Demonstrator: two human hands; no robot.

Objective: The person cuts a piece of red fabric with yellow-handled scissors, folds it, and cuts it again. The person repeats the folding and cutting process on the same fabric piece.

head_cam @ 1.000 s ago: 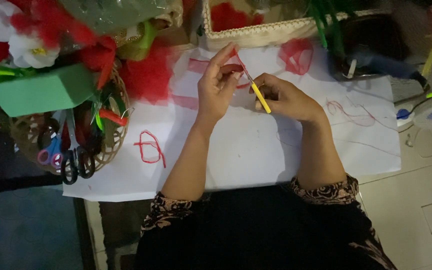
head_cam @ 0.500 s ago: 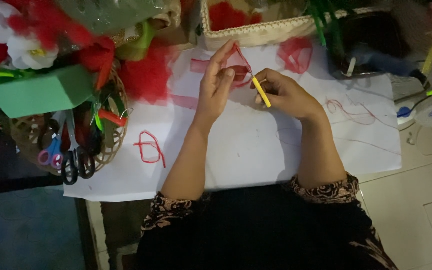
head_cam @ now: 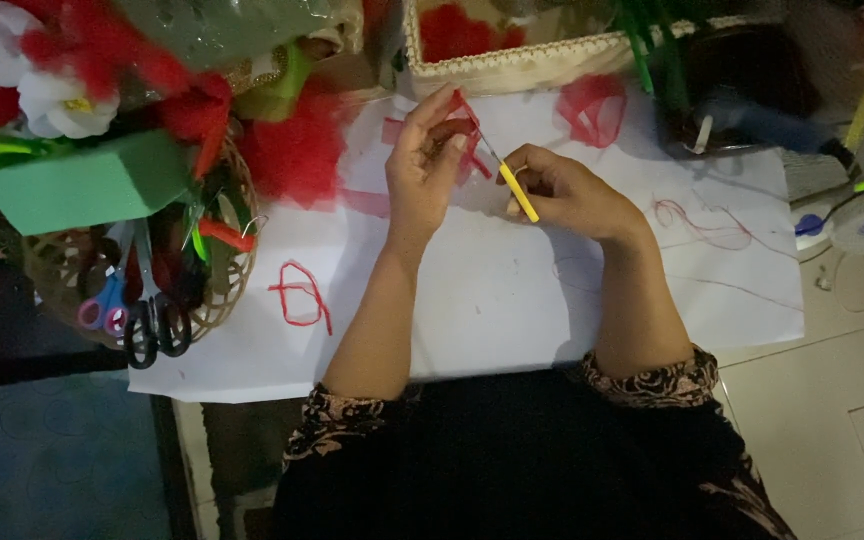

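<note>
Pinching a red mesh loop [head_cam: 457, 130], the left hand [head_cam: 422, 175] steadies it; the right hand [head_cam: 567, 190] grips a yellow-handled tool [head_cam: 514, 186] (tip hidden). A slip could snag the mesh; loose red thread [head_cam: 697, 222] nearby might tangle.

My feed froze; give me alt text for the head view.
Over white paper, the left hand pinches red thread while the right hand works it with a yellow hook. A basket of scissors sits left.

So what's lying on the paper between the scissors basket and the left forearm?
Head view: one small red wire loop on the white paper, between the basket and left forearm.
</note>
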